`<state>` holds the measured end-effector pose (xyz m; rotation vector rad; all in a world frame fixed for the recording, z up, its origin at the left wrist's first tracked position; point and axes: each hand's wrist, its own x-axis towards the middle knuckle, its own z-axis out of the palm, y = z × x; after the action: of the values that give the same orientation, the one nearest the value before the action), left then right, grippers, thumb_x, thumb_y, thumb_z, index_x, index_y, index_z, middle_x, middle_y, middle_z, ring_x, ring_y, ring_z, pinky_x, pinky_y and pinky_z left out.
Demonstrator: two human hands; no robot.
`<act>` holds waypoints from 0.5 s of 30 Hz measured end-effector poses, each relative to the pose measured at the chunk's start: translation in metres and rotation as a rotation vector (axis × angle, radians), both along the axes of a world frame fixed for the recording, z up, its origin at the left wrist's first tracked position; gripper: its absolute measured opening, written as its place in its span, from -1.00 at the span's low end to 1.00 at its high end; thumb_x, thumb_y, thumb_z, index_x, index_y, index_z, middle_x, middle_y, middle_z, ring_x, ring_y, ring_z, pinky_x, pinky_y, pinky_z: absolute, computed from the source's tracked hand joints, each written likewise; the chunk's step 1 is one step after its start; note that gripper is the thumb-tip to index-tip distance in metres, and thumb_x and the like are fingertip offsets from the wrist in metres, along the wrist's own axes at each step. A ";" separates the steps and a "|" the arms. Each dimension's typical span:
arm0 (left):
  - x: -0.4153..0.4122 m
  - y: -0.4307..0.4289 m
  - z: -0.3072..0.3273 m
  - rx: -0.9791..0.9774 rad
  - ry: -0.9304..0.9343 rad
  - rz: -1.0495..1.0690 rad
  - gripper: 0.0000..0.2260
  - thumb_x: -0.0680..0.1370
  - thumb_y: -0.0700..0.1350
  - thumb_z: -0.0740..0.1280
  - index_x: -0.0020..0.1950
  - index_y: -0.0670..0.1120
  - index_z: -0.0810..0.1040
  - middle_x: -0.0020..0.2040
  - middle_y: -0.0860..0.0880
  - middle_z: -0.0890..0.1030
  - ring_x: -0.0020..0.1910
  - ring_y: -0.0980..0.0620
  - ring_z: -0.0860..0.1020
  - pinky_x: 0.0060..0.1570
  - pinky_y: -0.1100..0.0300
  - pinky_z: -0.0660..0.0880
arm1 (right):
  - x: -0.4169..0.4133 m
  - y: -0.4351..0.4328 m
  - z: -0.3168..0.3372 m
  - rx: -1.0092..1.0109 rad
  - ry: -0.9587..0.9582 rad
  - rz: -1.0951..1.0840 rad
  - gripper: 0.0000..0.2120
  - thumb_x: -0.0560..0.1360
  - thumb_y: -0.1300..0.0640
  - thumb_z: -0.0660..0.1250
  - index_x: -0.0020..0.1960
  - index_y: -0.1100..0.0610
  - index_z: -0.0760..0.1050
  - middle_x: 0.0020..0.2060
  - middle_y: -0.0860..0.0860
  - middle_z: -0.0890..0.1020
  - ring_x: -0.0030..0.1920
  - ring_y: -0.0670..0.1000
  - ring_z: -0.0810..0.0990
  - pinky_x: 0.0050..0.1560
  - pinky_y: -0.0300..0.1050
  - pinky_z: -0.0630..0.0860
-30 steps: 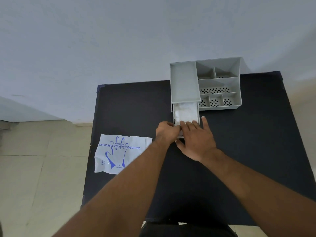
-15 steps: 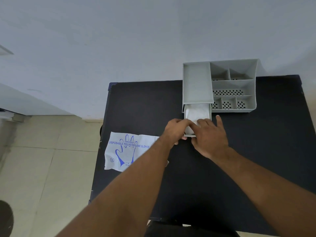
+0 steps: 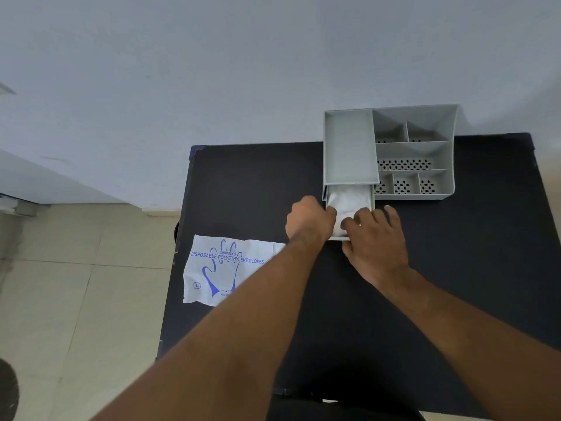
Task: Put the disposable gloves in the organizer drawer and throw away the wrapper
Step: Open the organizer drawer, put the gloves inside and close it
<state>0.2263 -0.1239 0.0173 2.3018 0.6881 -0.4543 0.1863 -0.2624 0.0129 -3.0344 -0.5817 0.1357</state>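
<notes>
Black table (image 3: pixel 455 268). Grey organizer (image 3: pixel 349 147) at 1 o'clock, drawer (image 3: pixel 372 197) pulled open, holding white disposable gloves (image 3: pixel 349 199). Left hand (image 3: pixel 309 221) and right hand (image 3: pixel 375 238) at drawer front, fingers on gloves. Printed wrapper (image 3: pixel 224 268) at 9 o'clock, overhanging table edge.

gloves (image 3: pixel 349 199) in drawer (image 3: pixel 328 194); wrapper (image 3: pixel 224 268) left on table (image 3: pixel 455 268).

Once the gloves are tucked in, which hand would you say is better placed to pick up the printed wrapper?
Left, probably. The left hand is at the drawer's left edge, on the side where the white printed plastic wrapper lies; the right hand would need to cross over.
</notes>
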 end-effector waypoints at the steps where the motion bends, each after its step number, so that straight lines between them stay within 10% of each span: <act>1: 0.001 0.000 0.000 0.008 -0.003 0.003 -0.80 0.51 0.00 0.31 -0.18 -0.12 0.48 -0.26 -0.04 0.57 -0.32 -0.06 0.54 -0.40 0.21 0.38 | 0.000 0.001 -0.001 -0.005 -0.002 0.005 -0.83 0.38 0.10 0.49 -0.04 0.09 0.64 -0.18 0.08 0.61 -0.12 0.16 0.59 0.36 0.28 0.31; 8: 0.000 -0.002 -0.006 -0.246 -0.055 0.060 -0.83 0.53 0.08 0.35 -0.06 0.00 0.49 -0.11 0.02 0.63 -0.12 -0.02 0.64 -0.09 0.06 0.62 | 0.010 -0.002 -0.001 -0.155 0.124 -0.006 -0.79 0.57 0.14 0.23 0.12 0.03 0.60 -0.26 -0.02 0.64 -0.16 0.06 0.64 0.53 0.21 -0.06; 15: -0.017 0.008 -0.001 -0.346 -0.152 -0.074 -0.54 0.49 -0.01 0.40 0.37 0.04 0.40 0.04 0.14 0.60 0.06 0.10 0.58 0.11 0.11 0.54 | 0.021 -0.001 0.002 -0.099 0.084 0.014 -0.73 0.54 0.05 0.28 0.23 0.02 0.55 -0.05 0.03 0.69 0.07 0.12 0.64 0.46 0.31 0.09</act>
<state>0.2095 -0.1164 0.0168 2.0137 0.4140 -0.3937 0.2071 -0.2637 0.0150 -3.1013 -0.6075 0.2991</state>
